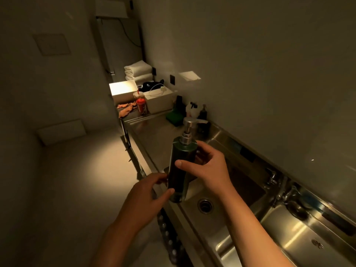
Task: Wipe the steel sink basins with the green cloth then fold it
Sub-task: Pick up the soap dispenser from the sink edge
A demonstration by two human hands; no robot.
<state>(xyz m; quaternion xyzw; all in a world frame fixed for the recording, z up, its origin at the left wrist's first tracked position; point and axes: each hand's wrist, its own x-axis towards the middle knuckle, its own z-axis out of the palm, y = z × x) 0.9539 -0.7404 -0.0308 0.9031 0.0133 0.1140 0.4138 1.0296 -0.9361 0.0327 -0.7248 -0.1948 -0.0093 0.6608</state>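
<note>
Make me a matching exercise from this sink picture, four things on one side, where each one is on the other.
1. pump bottle
2. white towels
3. red cup
4. drain

A. in the basin floor
B. stacked, farthest from the camera
C. gripped by left hand and right hand
D. beside the white box

Pairs: 1-C, 2-B, 3-D, 4-A
</note>
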